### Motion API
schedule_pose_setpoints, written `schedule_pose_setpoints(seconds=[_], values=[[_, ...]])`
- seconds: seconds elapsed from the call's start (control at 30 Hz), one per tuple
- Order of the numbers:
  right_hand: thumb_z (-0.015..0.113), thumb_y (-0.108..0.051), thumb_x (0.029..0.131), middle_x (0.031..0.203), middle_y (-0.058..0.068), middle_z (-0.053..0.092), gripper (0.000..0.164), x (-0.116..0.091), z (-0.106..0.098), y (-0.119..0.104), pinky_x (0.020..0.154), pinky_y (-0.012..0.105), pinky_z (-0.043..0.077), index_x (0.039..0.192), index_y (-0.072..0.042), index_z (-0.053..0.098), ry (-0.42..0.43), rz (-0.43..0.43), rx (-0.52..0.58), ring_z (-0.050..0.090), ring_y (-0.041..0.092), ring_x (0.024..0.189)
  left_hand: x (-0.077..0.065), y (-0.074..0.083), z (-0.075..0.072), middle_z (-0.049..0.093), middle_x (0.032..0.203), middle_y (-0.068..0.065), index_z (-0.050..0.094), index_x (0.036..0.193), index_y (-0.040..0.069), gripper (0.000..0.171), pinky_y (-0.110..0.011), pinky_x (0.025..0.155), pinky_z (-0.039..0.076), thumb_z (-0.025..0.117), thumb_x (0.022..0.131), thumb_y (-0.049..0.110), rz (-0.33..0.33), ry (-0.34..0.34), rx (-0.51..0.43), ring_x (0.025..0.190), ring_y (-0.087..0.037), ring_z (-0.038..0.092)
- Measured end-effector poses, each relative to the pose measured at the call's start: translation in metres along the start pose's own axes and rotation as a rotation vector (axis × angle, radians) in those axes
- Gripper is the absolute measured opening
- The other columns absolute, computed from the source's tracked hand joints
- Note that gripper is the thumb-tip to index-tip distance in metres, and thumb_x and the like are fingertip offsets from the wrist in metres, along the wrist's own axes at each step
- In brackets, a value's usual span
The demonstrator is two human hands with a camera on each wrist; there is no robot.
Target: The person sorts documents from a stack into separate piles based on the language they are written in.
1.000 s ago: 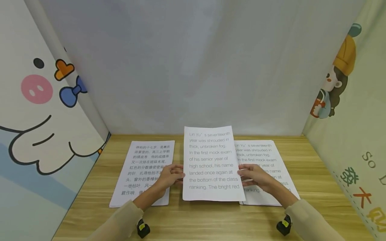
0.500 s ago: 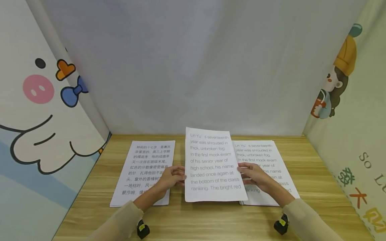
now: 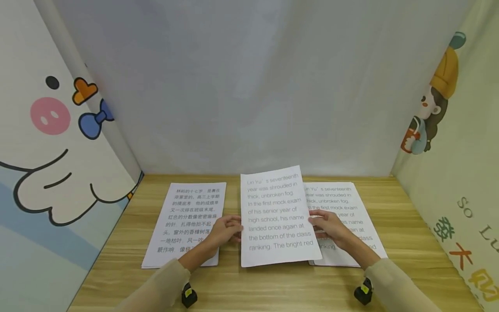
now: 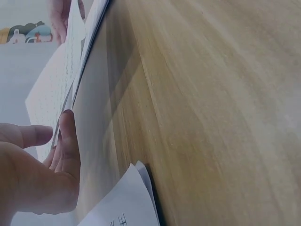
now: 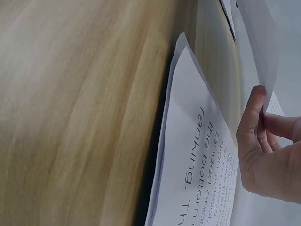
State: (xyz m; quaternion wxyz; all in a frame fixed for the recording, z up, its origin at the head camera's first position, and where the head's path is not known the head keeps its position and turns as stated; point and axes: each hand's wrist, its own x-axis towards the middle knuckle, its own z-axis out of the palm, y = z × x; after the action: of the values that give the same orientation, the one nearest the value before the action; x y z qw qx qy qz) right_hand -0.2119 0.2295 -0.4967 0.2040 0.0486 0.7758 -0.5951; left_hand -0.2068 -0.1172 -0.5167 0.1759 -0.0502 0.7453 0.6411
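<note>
A white sheet of paper printed with large English text is held up between both hands, raised off the table in the wrist views. My left hand pinches its left edge, fingers behind the sheet. At the opposite edge my right hand pinches it between thumb and fingers, as the right wrist view also shows. Under the left forearm lies a stack of paper with Chinese text. Another stack with the same English text lies below the right hand, partly covered by the held sheet.
The wood-grain table ends at a pale grey curtain behind. Printed cartoon panels stand on either side, a white bird on the left and a child in a yellow hat on the right.
The held sheet has shifted slightly right and tilted, first with its top right corner lower, now with that corner higher. Both hands keep their hold; the stacks stay in place.
</note>
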Motion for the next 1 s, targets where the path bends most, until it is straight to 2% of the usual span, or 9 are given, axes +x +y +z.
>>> schedule_pose_setpoints(seconds=[0.33,0.53,0.77,1.0], values=[[0.055,-0.020,0.105,0.107,0.007,0.074,0.053,-0.005,-0.009,0.005,0.079,0.030,0.063,0.149,0.007,0.042,0.020,0.007,-0.019,0.071,0.014,0.091,0.015,0.001,0.014,0.076,0.100,-0.015,0.060,0.127,-0.004,0.035,-0.030,0.068,0.064,0.065,0.094,0.005,0.056,0.043,0.023,0.071,-0.012,0.069],[0.056,-0.021,0.104,0.110,0.009,0.073,0.054,-0.011,-0.018,0.011,0.078,0.032,0.063,0.147,0.009,0.043,0.040,0.009,-0.035,0.071,0.015,0.091,0.016,0.006,0.026,0.075,0.100,-0.016,0.061,0.124,-0.004,0.032,-0.031,0.067,0.064,0.065,0.093,0.002,0.079,0.026,0.007,0.070,-0.012,0.069],[0.057,-0.022,0.104,0.105,0.004,0.073,0.055,-0.016,-0.030,0.018,0.078,0.030,0.063,0.147,0.010,0.043,0.039,0.012,-0.038,0.070,0.014,0.090,0.017,0.005,0.039,0.075,0.099,-0.018,0.062,0.122,-0.006,0.030,-0.033,0.068,0.065,0.065,0.093,0.001,0.094,0.009,-0.005,0.069,-0.013,0.068],[0.057,-0.026,0.104,0.105,0.001,0.070,0.057,-0.023,-0.049,0.018,0.078,0.027,0.062,0.147,0.009,0.043,0.072,0.021,-0.052,0.067,0.012,0.091,0.023,0.015,0.057,0.074,0.101,-0.020,0.061,0.121,-0.007,0.028,-0.031,0.067,0.064,0.062,0.094,0.001,0.117,-0.034,-0.011,0.069,-0.013,0.067]])
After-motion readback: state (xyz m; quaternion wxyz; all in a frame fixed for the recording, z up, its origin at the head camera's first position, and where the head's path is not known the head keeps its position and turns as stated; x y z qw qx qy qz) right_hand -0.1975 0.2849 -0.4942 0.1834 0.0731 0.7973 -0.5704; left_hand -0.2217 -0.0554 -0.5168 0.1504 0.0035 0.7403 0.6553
